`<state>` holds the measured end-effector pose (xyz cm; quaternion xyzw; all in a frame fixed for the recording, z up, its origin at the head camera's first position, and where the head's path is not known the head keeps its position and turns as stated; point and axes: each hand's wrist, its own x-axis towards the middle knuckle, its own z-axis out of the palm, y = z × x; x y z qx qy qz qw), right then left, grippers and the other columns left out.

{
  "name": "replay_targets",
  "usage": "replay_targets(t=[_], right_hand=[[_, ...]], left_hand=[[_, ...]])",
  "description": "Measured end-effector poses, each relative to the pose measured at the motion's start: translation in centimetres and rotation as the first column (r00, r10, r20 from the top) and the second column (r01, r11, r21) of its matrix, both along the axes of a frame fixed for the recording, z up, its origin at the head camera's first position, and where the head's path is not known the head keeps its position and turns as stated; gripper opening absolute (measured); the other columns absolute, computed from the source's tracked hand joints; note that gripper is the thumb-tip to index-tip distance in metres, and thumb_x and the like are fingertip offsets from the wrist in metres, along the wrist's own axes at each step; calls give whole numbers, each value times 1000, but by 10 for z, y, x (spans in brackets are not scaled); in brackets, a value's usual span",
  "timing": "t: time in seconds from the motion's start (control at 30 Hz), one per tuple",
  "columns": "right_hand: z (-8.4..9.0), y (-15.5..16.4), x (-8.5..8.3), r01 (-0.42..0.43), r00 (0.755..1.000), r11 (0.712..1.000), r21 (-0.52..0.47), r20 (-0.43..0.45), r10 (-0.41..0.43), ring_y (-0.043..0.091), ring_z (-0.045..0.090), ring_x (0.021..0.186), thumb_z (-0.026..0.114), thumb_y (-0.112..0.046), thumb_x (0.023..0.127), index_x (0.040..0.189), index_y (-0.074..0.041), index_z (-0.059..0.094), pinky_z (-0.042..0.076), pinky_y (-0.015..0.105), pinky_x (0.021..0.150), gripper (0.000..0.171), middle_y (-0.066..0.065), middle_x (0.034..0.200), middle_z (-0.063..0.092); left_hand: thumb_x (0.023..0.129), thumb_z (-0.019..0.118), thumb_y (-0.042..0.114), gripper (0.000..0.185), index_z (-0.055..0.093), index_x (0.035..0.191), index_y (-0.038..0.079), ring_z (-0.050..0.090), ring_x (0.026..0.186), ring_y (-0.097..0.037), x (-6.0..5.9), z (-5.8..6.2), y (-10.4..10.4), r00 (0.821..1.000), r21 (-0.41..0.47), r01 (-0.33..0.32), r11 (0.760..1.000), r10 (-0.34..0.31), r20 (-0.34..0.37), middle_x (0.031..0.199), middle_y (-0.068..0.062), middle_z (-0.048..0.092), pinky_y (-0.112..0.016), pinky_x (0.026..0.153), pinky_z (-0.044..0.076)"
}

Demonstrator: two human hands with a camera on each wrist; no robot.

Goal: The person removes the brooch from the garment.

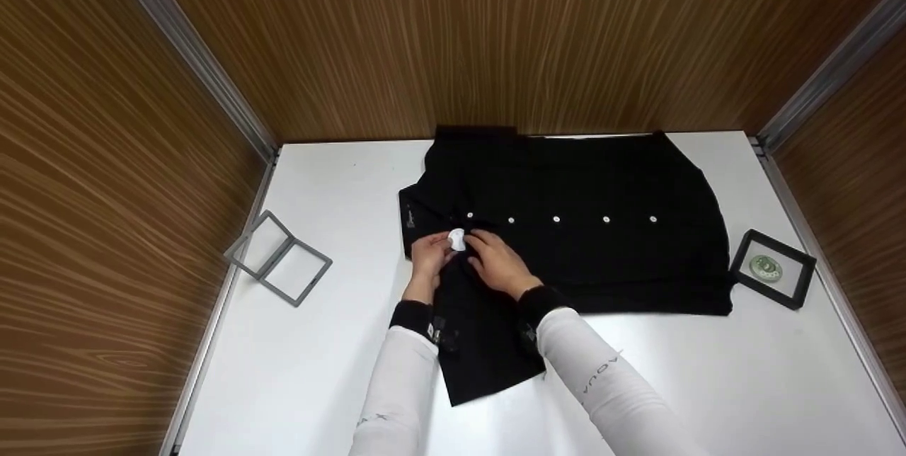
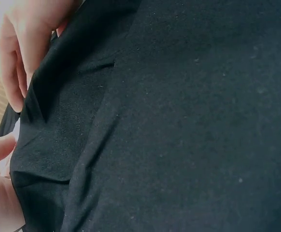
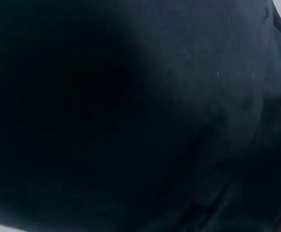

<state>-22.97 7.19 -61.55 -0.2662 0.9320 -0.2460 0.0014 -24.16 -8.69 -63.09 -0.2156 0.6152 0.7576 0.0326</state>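
Observation:
A black button-up shirt [image 1: 601, 251] lies spread out, its collar side to the left and a row of white buttons across it. One sleeve comes down toward the front. Near the collar, my left hand [image 1: 429, 256] pinches a small white round disc [image 1: 457, 239] above the shirt. My right hand [image 1: 499, 261] reaches in from the right, its extended fingertips at the disc's right edge and the thumb apart over the cloth. In the left wrist view, a black fold hides part of both hands and most of the disc. Dark cloth fills most of the right wrist view.
A grey hinged double frame [image 1: 277, 263] lies unfolded on the left side of the white table [image 1: 340, 187]. On the right, a black display frame [image 1: 793, 294] with a green-and-white round coin [image 1: 766, 268] sits beside the shirt hem. Wood-grain panels [image 1: 453, 38] enclose the table's back and sides.

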Motion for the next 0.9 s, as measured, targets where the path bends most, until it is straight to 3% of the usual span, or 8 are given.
replay_targets(t=[0.37, 0.63, 0.87, 0.9], right_hand=[[-6, -7, 1, 28, 1000, 999, 19, 10, -28, 36, 43, 132, 63, -16, 96, 139, -4, 52, 36, 47, 108, 45, 20, 142, 47], [-9, -13, 4, 63, 998, 998, -32, 23, -62, 41, 45, 129, 59, -18, 98, 136, -1, 53, 33, 52, 108, 42, 22, 140, 47], [-15, -16, 6, 97, 995, 995, 21, 17, -97, 38, 39, 135, 58, -23, 99, 138, -4, 51, 27, 54, 111, 44, 19, 143, 46], [-16, -16, 7, 100, 995, 995, 28, 17, -101, 38, 38, 136, 58, -24, 99, 139, -5, 50, 26, 54, 112, 45, 19, 144, 45]], left_hand=[[91, 56, -11, 25, 61, 115, -17, 66, 87, -20, -2, 0, 1, 1000, 18, 2, 1000, -2, -6, 114, -26, 64, -28, 76, 57], [91, 56, -10, 26, 62, 115, -15, 67, 89, -22, 0, 3, 1, 1000, -7, 3, 1000, -3, 14, 116, -25, 64, -28, 77, 57], [90, 56, -11, 25, 62, 113, -17, 66, 89, -22, 0, 3, 2, 1000, -13, 3, 1000, -3, 0, 115, -27, 64, -28, 77, 57], [91, 55, -12, 25, 61, 114, -18, 67, 92, -24, 2, 7, 2, 1000, -7, 13, 1000, -13, 1, 116, -29, 64, -30, 79, 56]])
